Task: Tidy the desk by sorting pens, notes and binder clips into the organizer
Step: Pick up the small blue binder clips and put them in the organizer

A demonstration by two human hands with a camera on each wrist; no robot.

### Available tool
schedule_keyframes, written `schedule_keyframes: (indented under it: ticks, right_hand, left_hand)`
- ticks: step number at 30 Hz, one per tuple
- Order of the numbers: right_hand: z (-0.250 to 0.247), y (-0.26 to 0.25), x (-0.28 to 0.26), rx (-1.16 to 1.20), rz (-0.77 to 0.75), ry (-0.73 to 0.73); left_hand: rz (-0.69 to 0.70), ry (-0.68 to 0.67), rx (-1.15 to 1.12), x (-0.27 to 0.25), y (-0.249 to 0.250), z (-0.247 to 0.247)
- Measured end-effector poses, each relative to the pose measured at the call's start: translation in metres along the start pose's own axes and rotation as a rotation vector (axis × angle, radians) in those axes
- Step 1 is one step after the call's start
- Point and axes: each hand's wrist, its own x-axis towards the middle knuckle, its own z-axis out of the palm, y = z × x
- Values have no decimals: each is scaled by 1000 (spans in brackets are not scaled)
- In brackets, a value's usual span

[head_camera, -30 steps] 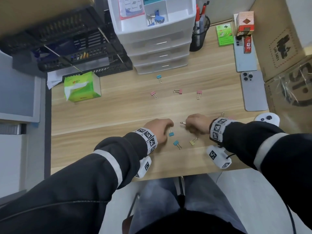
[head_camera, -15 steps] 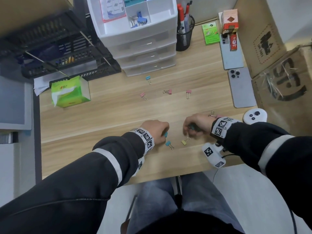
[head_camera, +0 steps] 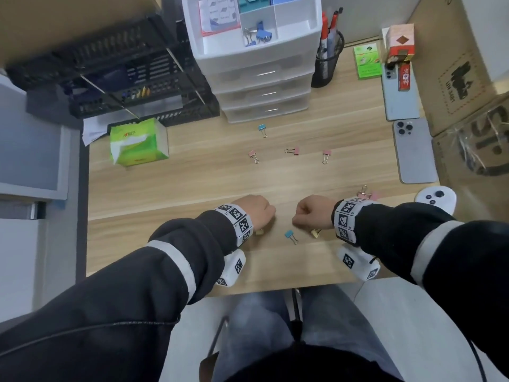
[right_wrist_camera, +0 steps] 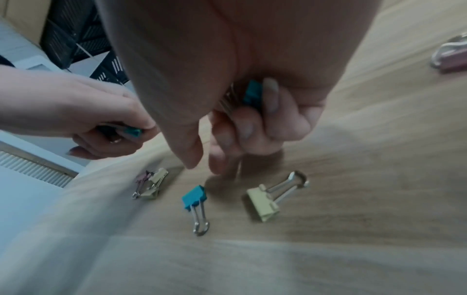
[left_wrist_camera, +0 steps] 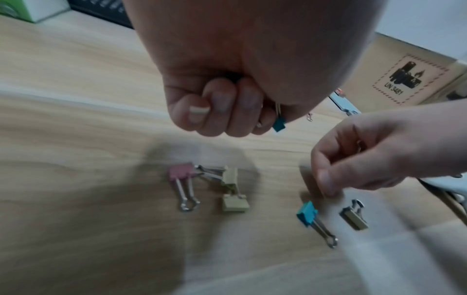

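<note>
1. Left hand (head_camera: 254,213) – fingers curled into a fist just above the desk (head_camera: 192,183), near its front edge. The left wrist view shows a teal clip (left_wrist_camera: 278,124) held between the curled fingers and the palm, body pointing down.
2. Right hand (head_camera: 312,215) – also curled, just right of the left hand, the two apart. The right wrist view shows a second teal clip (right_wrist_camera: 252,93) gripped against the palm by the bent fingers; thumb and forefinger point down toward the desk, holding nothing between them.
3. Loose on the desk between the hands: a blue clip (head_camera: 290,236) and, just to its right, a yellow clip (head_camera: 316,232) partly under the right wrist.
4. Under the left hand (seen clearly only from the left wrist): a pink clip (left_wrist_camera: 182,179) lying against two more yellow clips (left_wrist_camera: 233,187), handles tangled.
5. Farther back, mid-desk: three pink clips (head_camera: 293,150) in a loose row and another blue clip (head_camera: 262,129) nearer the organizer (head_camera: 256,67). One more pink clip (head_camera: 367,193) lies behind the right wrist.
6. Organizer – white drawer unit at the back of the desk; its top tray holds blue clips (head_camera: 260,34) in one compartment and notes (head_camera: 217,13) in the left one.
7. Pens (head_camera: 329,26) stand in a black mesh cup (head_camera: 326,64) just right of the organizer.
8. Other items: green tissue pack (head_camera: 137,144) at left, two phones (head_camera: 413,150) at right.
</note>
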Motion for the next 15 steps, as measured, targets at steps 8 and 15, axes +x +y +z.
schedule_keyframes:
  ticks: [8,15]
  right_hand:
    - [23,-31,13,-396,101,17]
    - [33,-40,14,-496,129,46]
  left_hand:
    - [-19,71,-73,-14,-40,0]
    - [-49,160,-167,-27,-49,-2]
